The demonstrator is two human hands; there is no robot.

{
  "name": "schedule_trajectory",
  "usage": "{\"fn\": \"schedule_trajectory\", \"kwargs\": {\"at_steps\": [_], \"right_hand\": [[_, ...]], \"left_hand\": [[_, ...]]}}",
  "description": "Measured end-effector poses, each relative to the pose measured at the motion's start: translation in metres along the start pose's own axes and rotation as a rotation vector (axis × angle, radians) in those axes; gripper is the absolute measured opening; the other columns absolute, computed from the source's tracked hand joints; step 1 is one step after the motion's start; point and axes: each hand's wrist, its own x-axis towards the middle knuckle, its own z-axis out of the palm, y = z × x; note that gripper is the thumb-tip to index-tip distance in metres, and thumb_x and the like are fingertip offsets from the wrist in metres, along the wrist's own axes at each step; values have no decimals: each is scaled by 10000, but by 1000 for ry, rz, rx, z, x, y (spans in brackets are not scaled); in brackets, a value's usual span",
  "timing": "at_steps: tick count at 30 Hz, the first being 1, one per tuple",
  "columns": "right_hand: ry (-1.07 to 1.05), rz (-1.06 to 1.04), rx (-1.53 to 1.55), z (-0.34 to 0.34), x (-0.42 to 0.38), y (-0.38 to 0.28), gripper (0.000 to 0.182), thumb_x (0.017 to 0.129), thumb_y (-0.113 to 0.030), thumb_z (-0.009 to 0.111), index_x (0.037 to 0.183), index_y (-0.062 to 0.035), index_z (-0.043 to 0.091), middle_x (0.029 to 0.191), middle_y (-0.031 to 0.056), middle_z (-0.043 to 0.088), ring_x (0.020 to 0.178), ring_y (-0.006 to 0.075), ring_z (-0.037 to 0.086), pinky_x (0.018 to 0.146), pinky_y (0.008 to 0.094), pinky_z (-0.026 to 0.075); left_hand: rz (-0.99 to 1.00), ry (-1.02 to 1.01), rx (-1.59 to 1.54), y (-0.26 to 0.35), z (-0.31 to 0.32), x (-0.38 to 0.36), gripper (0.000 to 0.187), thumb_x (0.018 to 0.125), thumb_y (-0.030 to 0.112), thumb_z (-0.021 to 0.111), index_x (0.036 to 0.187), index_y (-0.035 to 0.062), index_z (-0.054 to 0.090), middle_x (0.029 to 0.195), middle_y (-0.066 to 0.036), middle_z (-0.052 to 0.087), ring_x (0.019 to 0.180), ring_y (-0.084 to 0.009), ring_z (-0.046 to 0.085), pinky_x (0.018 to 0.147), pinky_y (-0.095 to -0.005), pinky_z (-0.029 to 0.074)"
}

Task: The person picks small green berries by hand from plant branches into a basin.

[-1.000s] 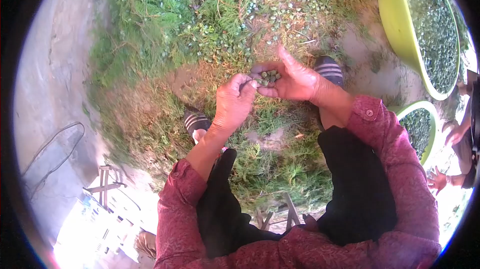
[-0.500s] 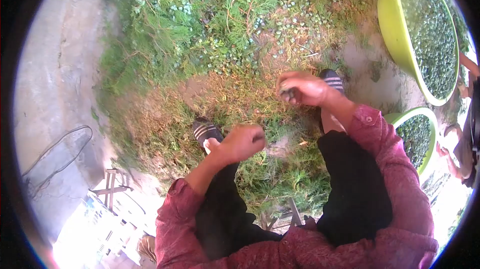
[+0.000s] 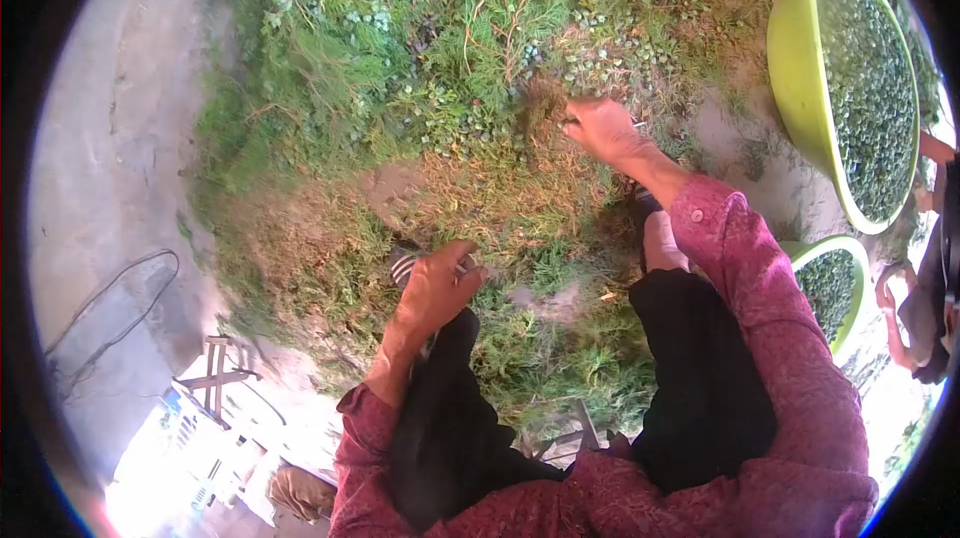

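Observation:
My right hand [image 3: 603,130] is stretched over the ground beside the pile of green evergreen branches [image 3: 340,78]. Its fingers are curled together at the tips, and what they hold, if anything, is too small to name. Small blue-green cones [image 3: 600,68] lie scattered just past it. Above my left shoe [image 3: 403,266] is my left hand [image 3: 435,283], loosely bent with a gap between thumb and fingers. Nothing shows in it.
A large yellow-green tub [image 3: 795,68] full of small green cones stands on the right. Below it is a smaller tub [image 3: 858,288] of the same. Another person's arm [image 3: 890,313] shows at the far right edge. A wire loop [image 3: 120,313] lies on concrete at left.
My right hand has moved up and away toward the scattered cones. My left hand has drifted slightly left, and its thumb and fingers have come apart.

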Motion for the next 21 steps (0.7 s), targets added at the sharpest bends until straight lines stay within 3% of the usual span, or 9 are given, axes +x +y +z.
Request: {"fn": "schedule_trajectory", "kwargs": {"at_steps": [2,3,5,6,11,14,18,20,21], "right_hand": [[-88,223,550,-4,-6,6,240,792,-249,621,846,-28,547,729,81,581,574,170,552,467,284,445],[-96,225,541,-8,-14,15,240,792,-249,621,846,-28,547,729,81,581,574,170,552,467,284,445],[-394,531,1529,-25,-28,33,221,827,-248,586,820,-35,529,729,49,564,546,116,514,396,220,361],[-318,557,1648,-40,-34,23,175,839,-209,582,815,-43,533,707,42,553,542,92,504,365,202,305],[-295,468,1276,-22,-11,5,214,783,-233,645,864,-51,566,709,39,577,581,116,556,454,246,438],[82,-59,313,0,4,-3,158,764,-152,648,847,-28,596,754,92,602,655,160,575,607,329,473],[14,-124,121,8,6,-4,172,773,-176,649,885,-50,616,812,87,616,695,171,588,616,326,485],[-152,283,644,-3,4,-8,241,770,-246,645,882,-36,608,736,75,609,667,136,601,531,295,480],[-154,284,641,-9,-1,-4,241,770,-246,645,882,-36,608,736,75,609,667,136,601,531,295,480]], "left_hand": [[2,1,-34,-2,2,3,344,738,172,653,1022,5,555,780,-152,607,669,-229,598,610,-318,470],[3,-7,-24,-3,2,3,350,738,173,655,1028,4,556,782,-150,609,668,-220,598,611,-316,472],[12,-9,-21,-7,3,5,356,738,175,658,1033,3,557,785,-147,612,667,-212,599,613,-313,473],[-36,-6,-74,-11,4,6,358,741,181,658,1035,3,559,782,-137,612,668,-199,596,616,-308,474],[-82,-29,-130,-11,8,11,354,751,198,653,1032,2,562,767,-108,606,668,-165,583,623,-295,472],[29,-28,-147,-17,11,14,345,757,204,647,1025,3,565,770,-104,603,667,-159,577,622,-292,470],[-17,-26,-159,-19,10,11,333,762,198,645,1023,6,571,779,-103,601,668,-161,573,620,-292,469],[-27,-34,-178,-22,11,11,329,763,197,645,1022,7,572,779,-103,599,667,-161,571,618,-292,468],[-23,-27,-178,-24,12,11,329,763,195,645,1023,7,572,780,-104,599,665,-163,569,617,-292,467]]}}
